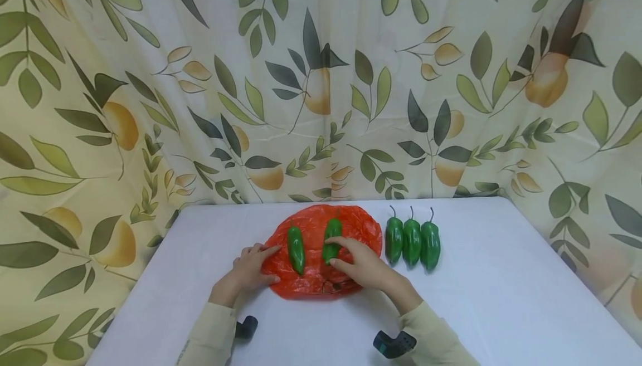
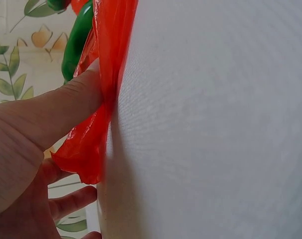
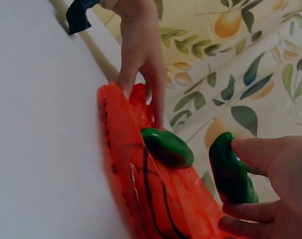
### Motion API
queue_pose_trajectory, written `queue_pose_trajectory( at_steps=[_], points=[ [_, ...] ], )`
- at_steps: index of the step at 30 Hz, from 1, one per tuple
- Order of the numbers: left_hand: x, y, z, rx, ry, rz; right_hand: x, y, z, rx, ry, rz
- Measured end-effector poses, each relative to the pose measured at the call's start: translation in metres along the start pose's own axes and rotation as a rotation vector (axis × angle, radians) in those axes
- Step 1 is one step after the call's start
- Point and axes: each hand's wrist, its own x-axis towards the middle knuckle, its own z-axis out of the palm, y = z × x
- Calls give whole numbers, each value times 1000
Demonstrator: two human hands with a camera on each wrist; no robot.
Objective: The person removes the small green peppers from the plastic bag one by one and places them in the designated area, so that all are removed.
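Note:
A red plastic bag (image 1: 313, 285) lies spread on the table. My left hand (image 1: 251, 268) rests at its left edge, thumb pressing the plastic (image 2: 108, 64) and the other fingers spread apart. On the bag's left half lies one green pepper (image 1: 296, 249), which also shows between the hands in the right wrist view. My right hand (image 1: 363, 263) pinches a second green pepper (image 3: 226, 169) between thumb and fingers, over the bag's right half. That pepper points stem-away from me in the head view. Dark print (image 3: 148, 194) marks the bag's near side.
Three more green peppers (image 1: 412, 242) stand in a row just right of the bag, stems toward the back. A white cloth (image 1: 481, 288) covers the table. Behind it hangs a leaf-and-fruit patterned curtain (image 1: 351, 149).

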Motion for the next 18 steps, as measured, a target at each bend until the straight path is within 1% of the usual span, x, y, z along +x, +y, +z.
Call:
queue_pose_trajectory(
  at_steps=[9, 14, 18],
  points=[
    [1, -2, 1, -11, -1, 3, -15, 3, -18, -25, 34, -12],
    [1, -3, 3, -12, 0, 5, -25, 8, -27, -70, 60, -16],
    [0, -3, 2, -6, 11, 7, -30, 10, -35, -108, 79, -40]
  ],
)
